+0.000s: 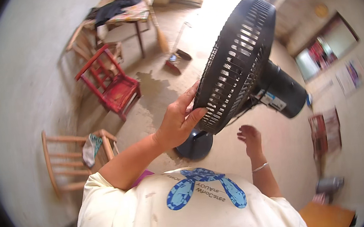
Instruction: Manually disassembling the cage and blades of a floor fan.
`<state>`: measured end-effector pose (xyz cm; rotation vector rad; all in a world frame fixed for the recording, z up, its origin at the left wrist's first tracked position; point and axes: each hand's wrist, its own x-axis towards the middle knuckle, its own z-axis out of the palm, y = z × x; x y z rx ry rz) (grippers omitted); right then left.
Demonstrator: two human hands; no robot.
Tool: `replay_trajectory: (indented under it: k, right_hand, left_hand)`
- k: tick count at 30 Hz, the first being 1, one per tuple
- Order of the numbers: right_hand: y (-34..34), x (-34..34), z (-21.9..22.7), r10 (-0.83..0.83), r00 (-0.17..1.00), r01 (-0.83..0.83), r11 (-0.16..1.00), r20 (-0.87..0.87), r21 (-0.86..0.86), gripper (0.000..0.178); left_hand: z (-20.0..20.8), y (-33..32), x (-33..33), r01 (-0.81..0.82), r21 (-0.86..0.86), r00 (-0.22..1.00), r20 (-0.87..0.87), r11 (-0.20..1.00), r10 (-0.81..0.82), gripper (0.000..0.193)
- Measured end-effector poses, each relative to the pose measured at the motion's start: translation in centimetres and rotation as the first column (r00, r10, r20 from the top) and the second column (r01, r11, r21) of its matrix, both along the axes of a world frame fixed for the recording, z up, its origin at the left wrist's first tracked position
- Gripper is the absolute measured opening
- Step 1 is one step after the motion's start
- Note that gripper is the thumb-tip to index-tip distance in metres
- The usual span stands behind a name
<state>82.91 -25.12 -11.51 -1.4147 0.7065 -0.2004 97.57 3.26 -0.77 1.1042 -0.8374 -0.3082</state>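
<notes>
A black standing fan (235, 58) rises close before me, its slotted cage seen from the side and its motor housing (291, 94) on the right. My left hand (176, 122) grips the lower left rim of the cage, with the thumb on the slotted edge and the fingers toward the front. Below the cage the round dark base (196, 145) rests on the floor. My right hand (250, 136) hangs in the air under the motor housing, apart from the fan. It holds nothing, and its fingers are loosely bent.
A red wooden chair (119, 93) and a pale wooden chair (68, 162) with a cloth stand on the left. Farther back are a table (137, 13) with dark clothing, a broom (161, 39) and a dustpan (172, 66). A wet-looking patch (153, 94) darkens the floor.
</notes>
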Motion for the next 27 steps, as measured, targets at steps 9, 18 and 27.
replay_trajectory:
  k: [9,18,27]
  right_hand:
    - [16.4,5.3,15.6,0.078,0.852,0.43,0.457,0.517,-0.778,0.057]
    - [17.9,8.5,15.6,0.004,0.913,0.33,0.584,0.409,-0.742,0.101]
    - [19.1,7.1,14.6,-0.038,0.917,0.369,0.457,0.397,-0.809,0.099]
  left_hand:
    - [-0.2,0.6,4.1,0.083,0.181,0.951,0.28,0.98,-0.132,0.065]
    - [-1.3,0.4,6.5,0.072,0.115,0.923,0.37,0.991,-0.11,0.063]
    - [-0.3,-0.2,9.1,0.163,0.05,0.842,0.514,0.985,-0.165,0.061]
